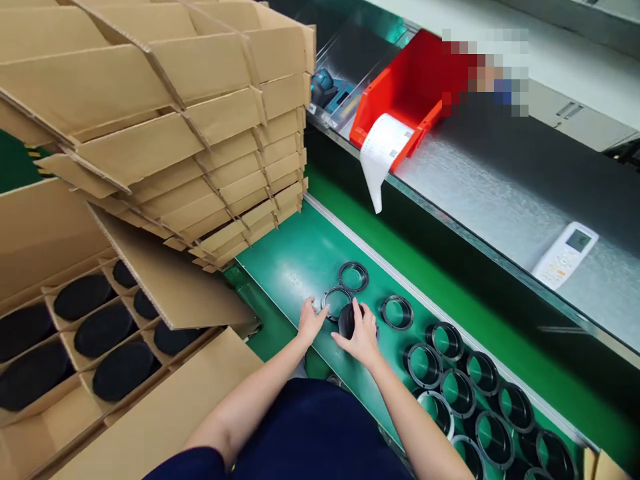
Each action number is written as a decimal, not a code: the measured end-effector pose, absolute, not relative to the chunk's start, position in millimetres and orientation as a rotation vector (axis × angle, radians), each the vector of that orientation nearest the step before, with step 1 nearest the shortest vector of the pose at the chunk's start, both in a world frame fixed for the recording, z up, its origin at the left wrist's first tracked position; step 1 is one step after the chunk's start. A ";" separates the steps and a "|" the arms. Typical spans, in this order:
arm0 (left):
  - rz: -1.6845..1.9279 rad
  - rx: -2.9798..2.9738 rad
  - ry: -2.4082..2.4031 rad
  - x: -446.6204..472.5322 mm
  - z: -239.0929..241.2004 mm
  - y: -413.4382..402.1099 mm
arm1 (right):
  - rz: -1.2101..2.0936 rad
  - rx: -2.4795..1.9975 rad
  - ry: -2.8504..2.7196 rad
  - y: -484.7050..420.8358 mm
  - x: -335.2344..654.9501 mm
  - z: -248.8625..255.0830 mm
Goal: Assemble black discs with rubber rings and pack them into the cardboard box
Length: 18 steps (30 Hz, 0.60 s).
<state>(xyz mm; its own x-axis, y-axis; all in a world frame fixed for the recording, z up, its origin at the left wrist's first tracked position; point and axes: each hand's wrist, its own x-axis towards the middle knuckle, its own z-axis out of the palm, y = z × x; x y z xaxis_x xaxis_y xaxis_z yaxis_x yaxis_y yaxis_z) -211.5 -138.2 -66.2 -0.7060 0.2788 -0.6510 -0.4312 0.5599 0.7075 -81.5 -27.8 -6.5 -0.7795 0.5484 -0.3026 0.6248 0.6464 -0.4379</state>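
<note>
My right hand point(361, 333) grips a black round part point(347, 323), thumb and fingers on either side of it, tilted just above the green work surface point(287, 263). My left hand point(312, 321) is beside a black ring point(329, 293); its fingers are apart, and the thumb reaches the ring's near left edge. Nothing shows between the left fingers. A second black ring point(353, 276) lies just beyond that one. Another ring point(397, 312) sits alone to the right. The underside of the part in my right hand is hidden.
Several black rings point(457, 392) stand in rows at the right. On the left, an open carton point(55, 420) holds black round pieces between dividers; stacked cardboard dividers point(215, 140) rise behind. A red bin point(373, 110), paper roll point(383, 150) and white remote point(567, 255) occupy the raised shelf.
</note>
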 end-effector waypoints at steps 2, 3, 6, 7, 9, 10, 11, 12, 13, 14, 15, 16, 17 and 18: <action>1.214 -0.100 2.024 -223.6 -83.5 -130.4 | -0.636 0.958 2.787 -21.3 -88.5 -16.8; 1.230 -0.101 2.008 -228.2 -89.4 -128.9 | -0.569 0.916 2.821 -19.5 -92.3 -21.7; 1.310 -0.162 1.970 -239.1 -99.1 -136.6 | -0.425 0.766 2.919 -21.4 -108.7 -34.5; 1.342 -0.193 1.962 -242.5 -100.6 -142.7 | -0.396 0.711 2.945 -24.4 -116.8 -38.0; 1.405 -0.260 1.950 -249.7 -102.5 -157.0 | -0.361 0.584 2.975 -33.0 -137.4 -43.7; 1.435 -0.294 1.941 -253.2 -103.2 -164.0 | -0.355 0.516 2.980 -38.0 -149.4 -46.2; 1.465 -0.326 1.929 -256.5 -103.7 -170.4 | -0.352 0.453 2.982 -43.1 -161.8 -48.6; 1.494 -0.355 1.914 -259.4 -104.0 -175.9 | -0.346 0.401 2.982 -47.9 -174.0 -51.1; 1.522 -0.381 1.893 -261.7 -104.2 -180.4 | -0.337 0.363 2.981 -52.1 -185.4 -53.9; 1.548 -0.404 1.867 -263.4 -104.3 -184.0 | -0.322 0.342 2.981 -55.6 -195.5 -57.0; 1.573 -0.423 1.842 -264.4 -104.3 -187.0 | -0.302 0.327 2.979 -58.3 -203.9 -60.6; 1.597 -0.440 1.819 -264.7 -104.0 -189.7 | -0.277 0.309 2.972 -60.2 -210.5 -64.4; 1.620 -0.457 1.799 -264.6 -103.7 -192.3 | -0.250 0.288 2.959 -61.5 -215.2 -68.2; 1.642 -0.473 1.783 -264.1 -103.1 -195.3 | -0.222 0.264 2.943 -62.1 -218.3 -71.4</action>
